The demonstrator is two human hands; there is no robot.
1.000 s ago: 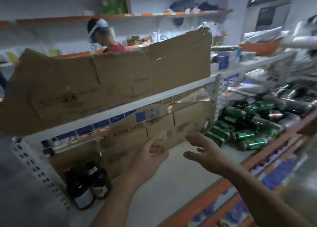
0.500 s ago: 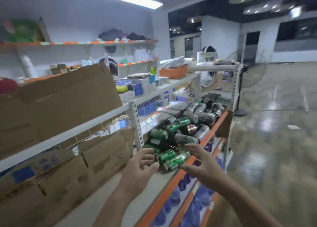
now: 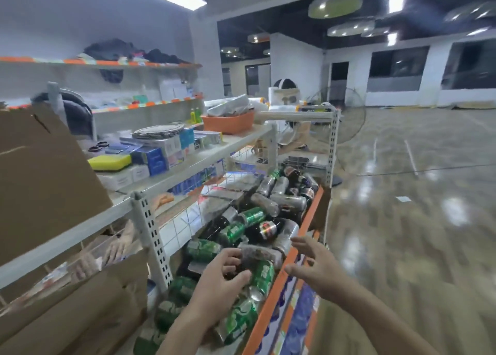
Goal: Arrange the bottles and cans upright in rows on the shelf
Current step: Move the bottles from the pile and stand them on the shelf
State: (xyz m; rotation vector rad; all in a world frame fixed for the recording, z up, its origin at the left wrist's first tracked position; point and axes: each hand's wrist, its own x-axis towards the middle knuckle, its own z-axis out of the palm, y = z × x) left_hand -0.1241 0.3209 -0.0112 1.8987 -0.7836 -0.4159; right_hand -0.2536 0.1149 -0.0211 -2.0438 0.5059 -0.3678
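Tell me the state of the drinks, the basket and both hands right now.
Green cans, lying on their sides in a heap.
Dark bottles, lying down, mixed into the same heap.
Left hand, fingers curled over the heap; grip unclear through blur.
Right hand, open, fingers spread, by the front edge of the shelf.
Orange basket, upright on the upper level, filled.

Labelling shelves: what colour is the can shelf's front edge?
The metal can shelf's front edge is orange; head view.
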